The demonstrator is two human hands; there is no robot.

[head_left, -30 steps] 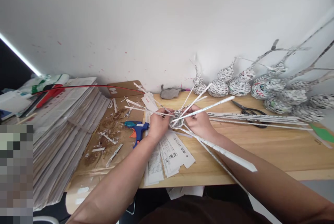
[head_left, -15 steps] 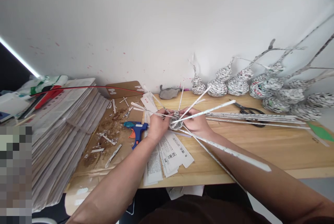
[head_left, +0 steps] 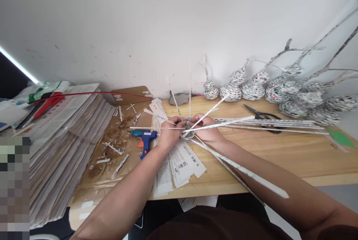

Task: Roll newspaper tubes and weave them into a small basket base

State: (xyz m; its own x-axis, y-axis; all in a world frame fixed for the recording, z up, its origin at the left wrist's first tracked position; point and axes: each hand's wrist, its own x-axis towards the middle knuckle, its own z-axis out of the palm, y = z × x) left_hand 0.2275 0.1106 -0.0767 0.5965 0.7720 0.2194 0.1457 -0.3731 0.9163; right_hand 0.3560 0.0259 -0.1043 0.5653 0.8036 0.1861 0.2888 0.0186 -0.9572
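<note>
Between my hands is a small woven newspaper base [head_left: 188, 133], with rolled paper strips [head_left: 214, 108] sticking out of it on several sides. My left hand [head_left: 171, 132] grips its left side, fingers closed near the rim. On the other side my right hand [head_left: 206, 127] pinches the woven edge, its fingertips close to those of the left. The base partly hides the fingertips. One long paper tube [head_left: 246, 169] runs from the base across my right forearm. Cut newspaper strips [head_left: 181, 163] lie fanned out beneath the hands.
A blue glue gun [head_left: 147, 138] lies left of my hands, by paper scraps on cardboard [head_left: 112, 173]. A tall newspaper stack [head_left: 72, 135] stands further left. Black scissors [head_left: 263, 117] and paper tubes [head_left: 293, 123] lie right. Woven gourd shapes [head_left: 253, 90] line the wall.
The strips on the far side now stand more upright, and one on the left points straight out sideways. Both hands stay at the base; the view has shifted slightly.
</note>
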